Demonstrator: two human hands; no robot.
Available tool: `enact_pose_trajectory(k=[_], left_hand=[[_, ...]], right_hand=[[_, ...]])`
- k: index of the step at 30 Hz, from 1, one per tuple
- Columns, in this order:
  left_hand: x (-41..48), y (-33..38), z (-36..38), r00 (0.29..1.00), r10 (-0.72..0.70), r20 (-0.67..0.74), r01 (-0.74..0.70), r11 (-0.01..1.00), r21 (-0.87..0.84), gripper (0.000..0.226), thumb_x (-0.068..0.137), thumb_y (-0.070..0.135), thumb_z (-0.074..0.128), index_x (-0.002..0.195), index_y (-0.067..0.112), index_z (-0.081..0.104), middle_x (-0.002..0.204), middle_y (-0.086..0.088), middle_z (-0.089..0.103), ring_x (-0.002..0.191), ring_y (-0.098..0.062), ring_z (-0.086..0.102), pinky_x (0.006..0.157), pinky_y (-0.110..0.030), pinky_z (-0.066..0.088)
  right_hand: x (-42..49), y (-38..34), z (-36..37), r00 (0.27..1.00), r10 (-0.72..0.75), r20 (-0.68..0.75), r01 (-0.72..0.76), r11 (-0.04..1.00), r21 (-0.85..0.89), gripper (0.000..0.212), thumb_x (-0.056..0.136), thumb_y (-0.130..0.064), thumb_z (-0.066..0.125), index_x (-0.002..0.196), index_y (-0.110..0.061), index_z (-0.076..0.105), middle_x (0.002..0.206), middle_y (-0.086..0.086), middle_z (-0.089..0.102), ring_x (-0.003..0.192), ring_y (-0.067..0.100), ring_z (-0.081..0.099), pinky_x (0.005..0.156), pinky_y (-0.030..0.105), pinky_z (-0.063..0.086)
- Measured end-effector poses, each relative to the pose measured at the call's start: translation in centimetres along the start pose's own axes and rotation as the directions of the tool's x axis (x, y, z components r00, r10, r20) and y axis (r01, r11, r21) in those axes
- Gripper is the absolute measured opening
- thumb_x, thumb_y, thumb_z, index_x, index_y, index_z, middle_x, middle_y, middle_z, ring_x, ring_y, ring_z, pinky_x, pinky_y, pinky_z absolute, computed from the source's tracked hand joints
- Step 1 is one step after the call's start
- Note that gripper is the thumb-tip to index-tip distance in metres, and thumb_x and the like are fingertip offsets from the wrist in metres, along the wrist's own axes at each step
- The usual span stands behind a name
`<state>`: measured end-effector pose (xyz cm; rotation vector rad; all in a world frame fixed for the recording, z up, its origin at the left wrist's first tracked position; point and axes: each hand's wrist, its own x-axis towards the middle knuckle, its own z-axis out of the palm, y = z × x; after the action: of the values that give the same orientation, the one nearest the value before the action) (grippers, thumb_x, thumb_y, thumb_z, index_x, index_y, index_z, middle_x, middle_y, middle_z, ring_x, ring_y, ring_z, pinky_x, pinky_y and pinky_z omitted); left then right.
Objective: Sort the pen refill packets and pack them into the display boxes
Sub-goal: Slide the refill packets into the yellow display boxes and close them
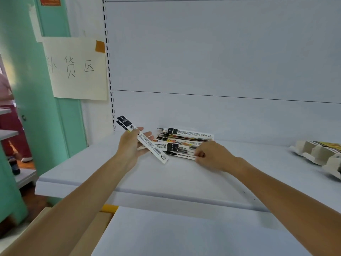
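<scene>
A loose pile of pen refill packets (186, 139), long white sleeves with black ends, lies on the white shelf (166, 174) near its back wall. My left hand (131, 146) holds two or three packets (147, 143) slanting across its palm, black ends pointing up left. My right hand (210, 154) pinches the right end of the nearest packets in the pile (177, 149). At the shelf's right edge lies a tipped cardboard display box (321, 152), partly cut off by the frame.
A handwritten paper sign (77, 69) is taped to the left of the slotted shelf upright (108, 71). A lower shelf board (184, 233) sits in front of me. A person in red stands at far left, beside a dark bottle (14, 166).
</scene>
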<state>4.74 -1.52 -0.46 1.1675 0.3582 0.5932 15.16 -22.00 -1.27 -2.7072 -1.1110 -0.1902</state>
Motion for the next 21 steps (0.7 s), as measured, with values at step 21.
enact_pose_trajectory(k=[21], left_hand=[[-1.5,-1.9,1.7,0.958,-0.177,0.224,0.140,0.975,0.171,0.028,0.101,0.027,0.035,0.100,0.009,0.056,0.088,-0.007,0.069,0.079,-0.019,0.066,0.066,-0.033,0.053]], right_hand=[[0.8,-4.2,-1.0,0.856,-0.200,-0.477,0.369,0.883,0.290,0.024,0.077,0.004,0.065,0.076,-0.016,0.076,0.084,-0.006,0.054,0.080,0.007,0.052,0.076,0.021,0.042]])
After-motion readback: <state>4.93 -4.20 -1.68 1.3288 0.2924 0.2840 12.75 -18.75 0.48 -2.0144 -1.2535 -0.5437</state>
